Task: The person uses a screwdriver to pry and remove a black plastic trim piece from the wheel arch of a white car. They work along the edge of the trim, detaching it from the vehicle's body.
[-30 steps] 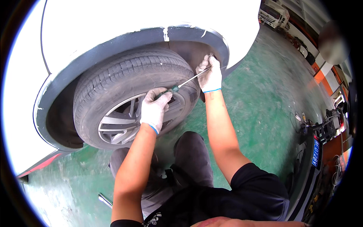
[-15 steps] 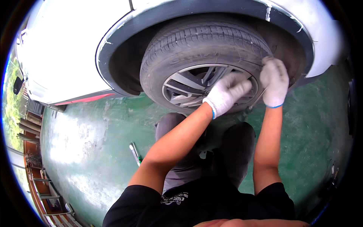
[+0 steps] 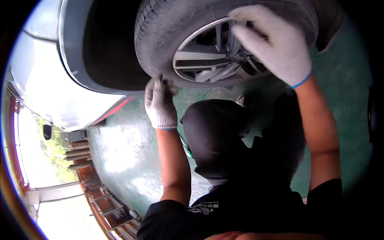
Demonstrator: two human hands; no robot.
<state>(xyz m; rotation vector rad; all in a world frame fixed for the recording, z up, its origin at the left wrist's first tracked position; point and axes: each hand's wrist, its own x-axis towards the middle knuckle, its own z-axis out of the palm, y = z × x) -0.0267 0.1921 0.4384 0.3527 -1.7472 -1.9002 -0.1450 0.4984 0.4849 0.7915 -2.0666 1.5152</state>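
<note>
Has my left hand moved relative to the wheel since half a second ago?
Yes: the left hand has shifted left, from in front of the spokes to near the tyre's lower-left edge.

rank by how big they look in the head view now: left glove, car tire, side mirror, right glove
1. Car tire
2. Right glove
3. Left glove
4. Side mirror

This is apparent size only: the right glove may outsize the left merely by being nearer the camera.
</note>
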